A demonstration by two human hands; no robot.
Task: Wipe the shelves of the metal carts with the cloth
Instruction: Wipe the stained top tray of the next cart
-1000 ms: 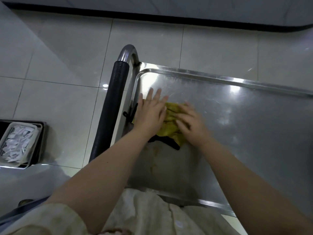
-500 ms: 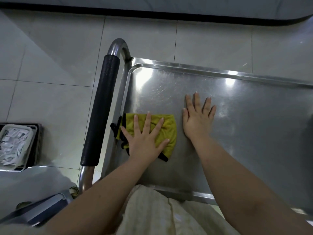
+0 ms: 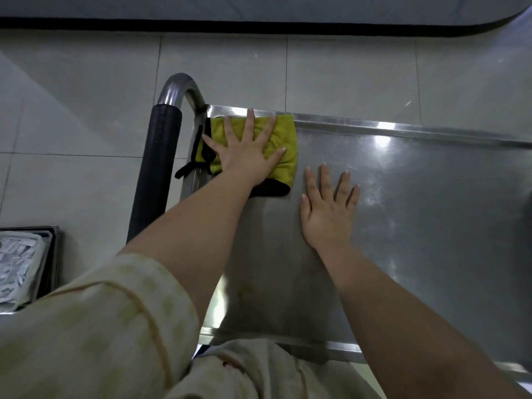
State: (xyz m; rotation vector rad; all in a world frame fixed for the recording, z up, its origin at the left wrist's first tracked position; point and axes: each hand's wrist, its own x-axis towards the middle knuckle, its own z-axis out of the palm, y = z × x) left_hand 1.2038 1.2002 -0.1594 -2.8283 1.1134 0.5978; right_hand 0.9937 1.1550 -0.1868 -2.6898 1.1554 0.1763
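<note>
A yellow cloth with black trim lies flat in the far left corner of the metal cart's top shelf. My left hand presses down on the cloth with its fingers spread and straight. My right hand rests flat on the bare steel just right of the cloth, fingers straight, touching no cloth. The cloth's black strap hangs over the shelf's left rim.
The cart's handle with black foam grip runs along the shelf's left side. A dark tray holding a white basket of paper packets sits on the tiled floor at left. A dark baseboard runs along the far wall.
My left hand has pushed the cloth from the near left part of the shelf up to the far left corner. My right hand stays flat on the steel beside it.
</note>
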